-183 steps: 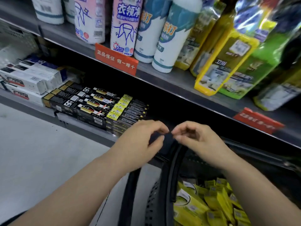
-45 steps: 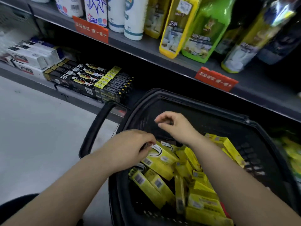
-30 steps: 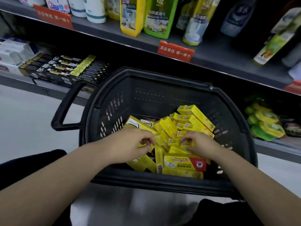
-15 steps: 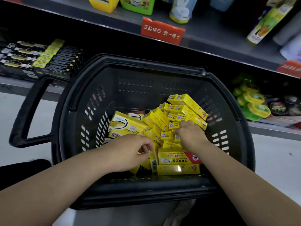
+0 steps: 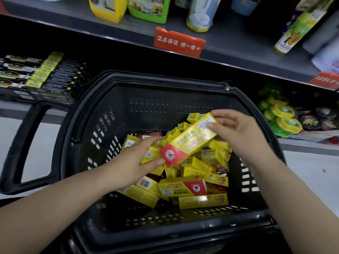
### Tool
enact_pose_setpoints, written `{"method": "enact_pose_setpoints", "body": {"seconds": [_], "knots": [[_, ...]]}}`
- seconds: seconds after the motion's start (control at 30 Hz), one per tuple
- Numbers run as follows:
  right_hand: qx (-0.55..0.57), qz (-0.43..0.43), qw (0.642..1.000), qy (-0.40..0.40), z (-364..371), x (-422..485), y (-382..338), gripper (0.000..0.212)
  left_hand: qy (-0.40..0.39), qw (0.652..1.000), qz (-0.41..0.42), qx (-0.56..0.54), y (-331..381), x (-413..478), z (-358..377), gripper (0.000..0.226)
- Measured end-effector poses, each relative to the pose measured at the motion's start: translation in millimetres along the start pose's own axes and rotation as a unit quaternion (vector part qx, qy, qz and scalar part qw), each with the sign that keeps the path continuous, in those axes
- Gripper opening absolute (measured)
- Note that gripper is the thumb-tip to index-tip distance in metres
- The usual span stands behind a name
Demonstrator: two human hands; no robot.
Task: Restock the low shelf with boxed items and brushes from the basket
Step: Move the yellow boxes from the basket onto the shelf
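Observation:
A black plastic basket (image 5: 102, 136) sits in front of the low shelf (image 5: 22, 105) and holds several yellow boxes (image 5: 183, 187) in a loose pile. One long yellow box with a red end (image 5: 189, 140) is lifted above the pile, tilted up to the right. My left hand (image 5: 135, 162) grips its red lower end between thumb and fingers. My right hand (image 5: 238, 131) pinches its upper end. Black and yellow boxed items (image 5: 53, 77) lie stacked on the low shelf at the left.
The basket's handle (image 5: 23, 143) sticks out to the left over the pale floor. Round green and yellow packs (image 5: 280, 118) lie on the low shelf at the right. Bottles (image 5: 108, 8) and a red price tag (image 5: 179, 42) line the upper shelf.
Both hands were digging among the boxes in the basket; now they have lifted one long yellow box out of the pile, holding it at both ends.

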State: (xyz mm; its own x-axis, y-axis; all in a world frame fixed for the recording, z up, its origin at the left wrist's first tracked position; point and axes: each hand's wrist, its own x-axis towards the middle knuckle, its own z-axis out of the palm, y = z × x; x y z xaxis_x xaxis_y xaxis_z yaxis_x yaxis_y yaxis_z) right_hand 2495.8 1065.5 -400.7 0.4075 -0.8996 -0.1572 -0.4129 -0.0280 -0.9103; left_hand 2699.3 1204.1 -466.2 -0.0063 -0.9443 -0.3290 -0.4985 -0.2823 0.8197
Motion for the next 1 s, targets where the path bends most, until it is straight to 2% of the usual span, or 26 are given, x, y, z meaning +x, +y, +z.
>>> {"method": "enact_pose_setpoints", "body": {"seconds": [0.1, 0.17, 0.2, 0.27, 0.3, 0.33, 0.37, 0.4, 0.43, 0.47, 0.5, 0.53, 0.6, 0.67, 0.73, 0.8, 0.83, 0.9, 1.0], "knots": [[0.058, 0.059, 0.996, -0.033, 30, -10, 7, 0.022, -0.022, 0.998, 0.017, -0.064, 7, 0, -7, 0.082], [0.092, 0.1, 0.99, -0.048, 47, -15, 11, 0.013, -0.041, 0.998, 0.023, -0.041, 10, 2, -9, 0.076], [0.13, 0.121, 0.983, -0.054, 53, -16, 12, 0.015, -0.046, 0.998, 0.011, -0.041, 10, 3, -10, 0.068], [0.195, 0.159, 0.965, -0.077, 56, -13, 16, 0.03, -0.054, 0.992, -0.047, -0.107, 8, 8, -15, 0.062], [0.16, 0.163, 0.968, -0.101, 55, -12, 21, 0.037, -0.057, 0.981, -0.09, -0.159, 6, 9, -17, 0.062], [0.043, 0.145, 0.978, -0.146, 53, -11, 26, 0.041, -0.059, 0.968, -0.129, -0.209, 5, 9, -20, 0.058], [-0.154, 0.097, 0.961, -0.21, 49, -11, 36, 0.045, -0.058, 0.953, -0.159, -0.251, 5, 9, -23, 0.05], [-0.372, 0.031, 0.887, -0.272, 47, -12, 50, 0.048, -0.053, 0.938, -0.185, -0.288, 5, 8, -25, 0.044], [-0.519, -0.016, 0.792, -0.319, 47, -14, 65, 0.052, -0.046, 0.921, -0.211, -0.325, 5, 8, -28, 0.043], [-0.596, -0.029, 0.72, -0.354, 49, -16, 78, 0.056, -0.036, 0.901, -0.231, -0.365, 5, 7, -30, 0.047], [-0.62, -0.014, 0.688, -0.377, 53, -19, 87, 0.061, -0.025, 0.882, -0.243, -0.403, 5, 7, -32, 0.05], [-0.621, 0.007, 0.681, -0.387, 57, -20, 95, 0.064, -0.018, 0.868, -0.245, -0.431, 5, 6, -34, 0.05], [-0.617, -0.002, 0.691, -0.377, 61, -17, 101, 0.064, -0.022, 0.865, -0.224, -0.448, 6, 2, -33, 0.043], [-0.589, -0.024, 0.728, -0.351, 56, -11, 95, 0.054, -0.027, 0.887, -0.195, -0.417, 5, -3, -32, 0.047], [-0.5, -0.021, 0.811, -0.305, 41, -5, 80, 0.04, 0.01, 0.899, -0.192, -0.393, 3, -6, -31, 0.055], [-0.311, 0.02, 0.922, -0.229, 26, -3, 54, 0.023, 0.054, 0.895, -0.195, -0.397, 2, -8, -31, 0.043], [-0.192, 0.041, 0.963, -0.185, 22, -5, 41, 0.019, 0.071, 0.889, -0.198, -0.406, 2, -10, -31, 0.039], [-0.017, 0.079, 0.988, -0.132, 23, -12, 24, 0.019, 0.086, 0.869, -0.202, -0.443, 4, -11, -30, 0.044], [0.128, 0.119, 0.976, -0.132, 47, -31, 14, 0.026, 0.066, 0.836, -0.191, -0.51, 12, -15, -22, 0.064]]}}
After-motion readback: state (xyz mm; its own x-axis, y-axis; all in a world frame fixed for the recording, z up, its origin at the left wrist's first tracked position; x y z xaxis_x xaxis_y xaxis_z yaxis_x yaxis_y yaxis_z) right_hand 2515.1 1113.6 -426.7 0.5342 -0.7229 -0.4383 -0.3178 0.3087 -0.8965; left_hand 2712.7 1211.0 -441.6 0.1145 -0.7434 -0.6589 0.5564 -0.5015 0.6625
